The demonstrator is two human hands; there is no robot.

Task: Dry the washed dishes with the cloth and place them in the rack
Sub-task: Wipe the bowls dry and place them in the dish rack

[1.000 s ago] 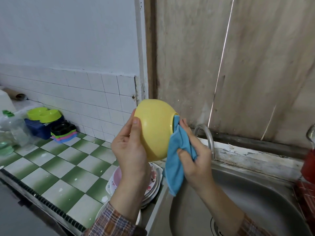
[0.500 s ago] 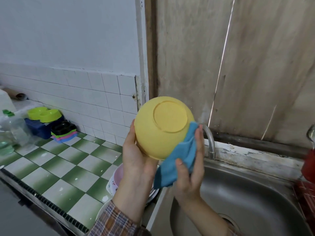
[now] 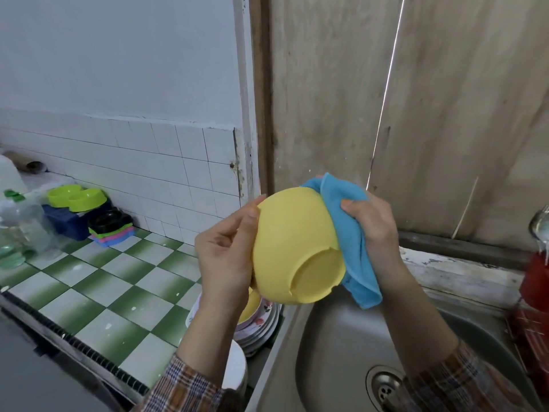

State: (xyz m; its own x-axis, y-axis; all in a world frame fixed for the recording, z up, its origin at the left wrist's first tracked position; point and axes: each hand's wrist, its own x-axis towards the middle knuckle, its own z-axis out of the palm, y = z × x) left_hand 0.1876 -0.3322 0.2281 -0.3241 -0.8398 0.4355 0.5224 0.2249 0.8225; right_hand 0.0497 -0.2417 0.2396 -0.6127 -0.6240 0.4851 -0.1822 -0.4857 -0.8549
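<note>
A yellow bowl (image 3: pixel 292 239) is held up over the sink's left edge, its round foot turned down toward me. My left hand (image 3: pixel 227 248) grips its left side, thumb on the outer wall. My right hand (image 3: pixel 372 230) holds a blue cloth (image 3: pixel 347 233) bunched against the bowl's right side and rim. The cloth hangs down past the bowl's foot. The bowl's inside is hidden.
A steel sink (image 3: pixel 341 346) with a drain (image 3: pixel 384 388) lies below. A stack of plates (image 3: pixel 261 322) sits left of it on the green-checked counter (image 3: pixel 98 286). A red rack (image 3: pixel 531 310) is at the right edge. Plastic containers (image 3: pixel 77 209) and bottles (image 3: pixel 17 230) stand far left.
The bowl has turned so its foot points down toward me instead of up. My right hand with the cloth has moved up to the bowl's right side and rim.
</note>
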